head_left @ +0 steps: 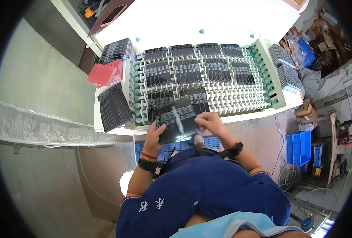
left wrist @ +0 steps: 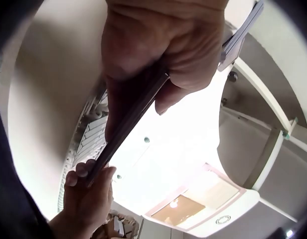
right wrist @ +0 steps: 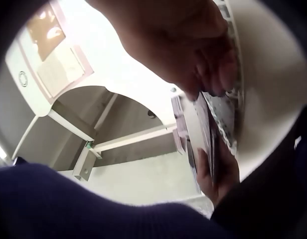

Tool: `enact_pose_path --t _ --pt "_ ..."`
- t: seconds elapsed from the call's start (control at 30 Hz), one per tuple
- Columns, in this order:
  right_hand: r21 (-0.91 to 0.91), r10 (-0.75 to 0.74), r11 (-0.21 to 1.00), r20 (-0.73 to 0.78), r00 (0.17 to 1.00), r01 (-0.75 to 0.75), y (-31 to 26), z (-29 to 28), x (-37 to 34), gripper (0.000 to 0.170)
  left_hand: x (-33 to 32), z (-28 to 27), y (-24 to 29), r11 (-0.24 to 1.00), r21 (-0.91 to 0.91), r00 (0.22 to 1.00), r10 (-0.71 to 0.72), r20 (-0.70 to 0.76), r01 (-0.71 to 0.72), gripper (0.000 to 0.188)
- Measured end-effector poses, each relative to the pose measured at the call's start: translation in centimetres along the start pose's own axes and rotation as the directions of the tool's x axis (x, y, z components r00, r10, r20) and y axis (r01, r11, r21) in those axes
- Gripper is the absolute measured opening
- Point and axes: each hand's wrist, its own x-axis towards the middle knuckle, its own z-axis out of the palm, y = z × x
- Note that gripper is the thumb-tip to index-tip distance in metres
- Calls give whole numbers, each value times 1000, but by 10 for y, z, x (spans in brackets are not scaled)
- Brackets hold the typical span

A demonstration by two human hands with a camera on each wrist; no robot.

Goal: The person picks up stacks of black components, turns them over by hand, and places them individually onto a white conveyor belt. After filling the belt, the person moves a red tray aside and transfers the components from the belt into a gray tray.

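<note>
Pale ridged rollers [head_left: 237, 99] carried black panels [head_left: 188, 71] in neat rows, probably spaced so their edges wouldn't rub. Over the near side, a thin, glossy dark panel [head_left: 169, 133] was held up between two hands: the left hand [head_left: 155, 135] pinched one edge, thumb on top, while the right hand [head_left: 211, 123] gripped the opposite edge, seemingly to steady it. Red ribbed pieces [head_left: 102, 74] lay piled off to one side.

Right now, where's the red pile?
In the head view, the red pile is at the left, between one black stack above and another below, left of the rollers.
</note>
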Motion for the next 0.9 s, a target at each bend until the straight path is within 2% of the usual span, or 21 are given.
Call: enact_pose_path --t 0.07,0.17,0.23,0.3,0.37,0.4,0.5,0.57,0.6,0.7,0.73,0.77,0.8,0.83,0.87,0.9 --pt "-1 -59 998 -100 993 59 0 -35 -6 21 -2 3 1 1000 -23 1000 14 -7 -14 33" --pt "58 1 998 -328 945 19 11 -95 -14 21 -7 -2 0 998 -55 999 -4 -46 2 33" --pt "-142 -58 990 -424 904 -4 16 -124 -13 22 -12 -4 1 996 -91 998 -24 -57 19 33" --pt "-416 -127 902 -504 854 -112 17 -145 -10 23 -15 1 5 990 -141 999 -29 -46 23 34" --pt "-405 -176 908 -598 782 -106 13 -163 -16 24 -18 8 6 987 -162 998 -18 -67 7 37" --pt "-440 -192 888 -613 767 -130 18 -183 -19 25 -18 4 5 986 -168 999 -11 -52 2 38" --pt "-390 -183 914 -643 744 -112 22 -235 -38 23 -22 8 8 986 -166 999 -4 -42 -3 38" --pt "-426 -173 890 -642 747 -160 25 -261 -48 23 -25 10 7 988 -156 998 -9 -54 1 38" --pt "-504 -216 834 -674 706 -226 20 -261 -52 23 -25 10 6 989 -148 998 -9 -64 -1 37" --pt "-726 -466 637 -631 620 -260 26 -251 -48 26 -23 8 4 990 -138 998 -10 -67 1 36" --pt "-723 -483 653 -626 613 -225 16 -231 -46 24 -22 8 2 990 -138 998 -10 -64 1 36" --pt "-770 -547 631 -528 650 -95 14 -217 -40 28 -21 8 1 991 -137 998 -9 -60 1 35" --pt "-820 -587 571 -435 683 -32 20 -206 -29 33 -21 9 1 991 -135 998 -10 -55 3 35" --pt "-854 -642 518 -355 680 44 10 -177 -25 37 -20 9 0 991 -132 999 -14 -48 7 35" --pt "-912 -674 399 -222 704 94 6 -159 -17 41 -19 9 -1 992 -126 999 -11 -46 5 34" --pt "-924 -667 356 -146 731 140 7 -145 -11 50 -17 9 -3 993 -120 999 -6 -43 1 34"
